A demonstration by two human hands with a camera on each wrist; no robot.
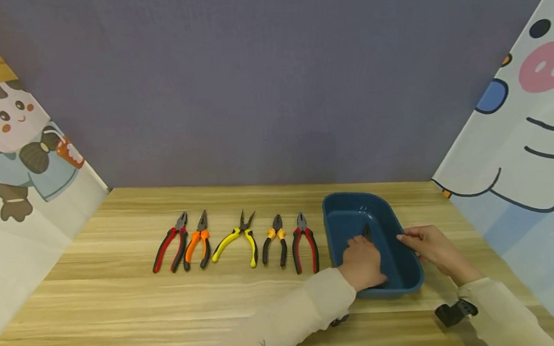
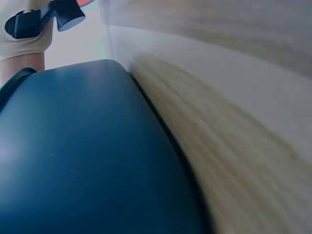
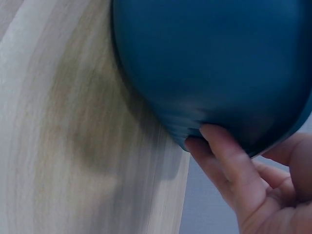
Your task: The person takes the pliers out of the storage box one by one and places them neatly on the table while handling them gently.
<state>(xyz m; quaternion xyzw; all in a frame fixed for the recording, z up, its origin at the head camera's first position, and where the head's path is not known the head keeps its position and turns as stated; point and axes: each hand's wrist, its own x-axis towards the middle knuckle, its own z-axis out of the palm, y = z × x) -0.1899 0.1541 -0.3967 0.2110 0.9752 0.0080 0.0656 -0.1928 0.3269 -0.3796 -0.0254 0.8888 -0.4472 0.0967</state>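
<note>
A dark blue plastic bin (image 1: pixel 399 263) stands at the right of the table. My left hand (image 1: pixel 362 263) reaches down inside it and holds a pair of pliers (image 1: pixel 367 232); only the dark head and a bit of red show, as the hand covers the handles. On the bin's right side my right hand (image 1: pixel 426 246) pinches the rim, thumb over the edge. In the right wrist view, fingers (image 3: pixel 229 156) of that hand press the bin's outer wall (image 3: pixel 209 58). The left wrist view has the bin's outside (image 2: pixel 92 146) but not the left hand.
Left of the bin several pliers lie in a row: red-black (image 1: pixel 305 242), small yellow-black (image 1: pixel 275 241), yellow long-nose (image 1: pixel 237 241), orange-black (image 1: pixel 198 241) and another red-black pair (image 1: pixel 170 243). A grey panel (image 1: pixel 262 89) rises behind the wooden table (image 1: pixel 138 314).
</note>
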